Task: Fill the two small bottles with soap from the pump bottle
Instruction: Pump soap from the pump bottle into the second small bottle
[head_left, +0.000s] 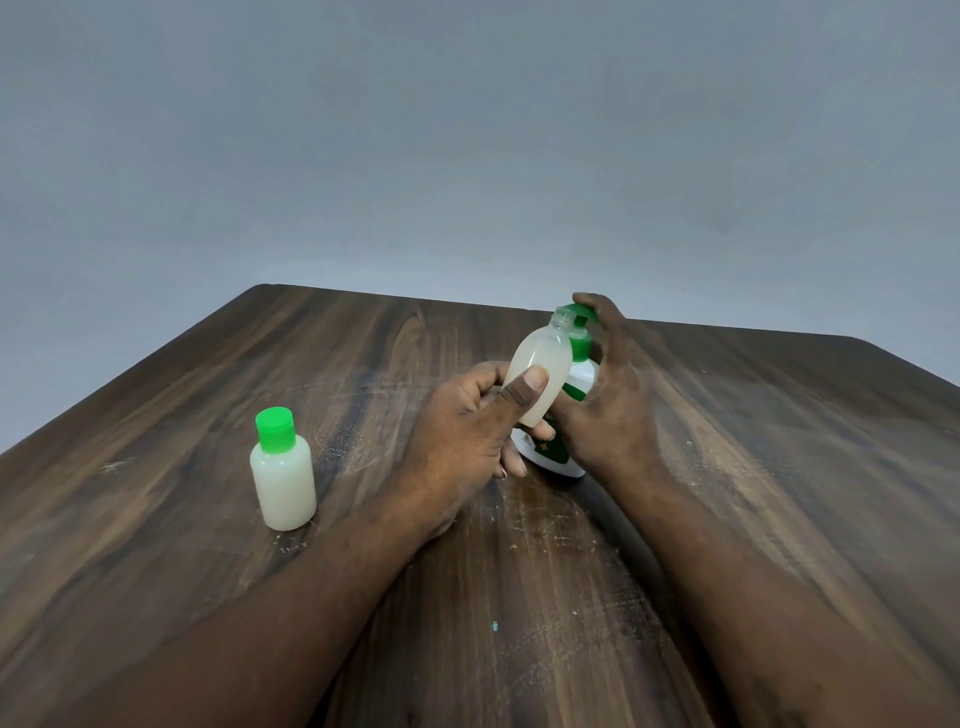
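Note:
My left hand (470, 431) grips an uncapped small translucent bottle (540, 366) holding whitish soap, tilted so its open neck sits right at the green pump nozzle. The white pump bottle (579, 379) with a green pump head and green label stands on the table behind it. My right hand (621, 395) wraps the pump bottle from the right, with fingers over the pump head. A second small bottle (283, 475), full of whitish soap and closed with a green cap, stands upright on the table to the left, apart from both hands.
The dark wooden table (779, 467) carries scratches and pale specks around the hands. Its far edge runs just behind the pump bottle, and a plain grey wall rises beyond. The held bottle's cap is not in sight.

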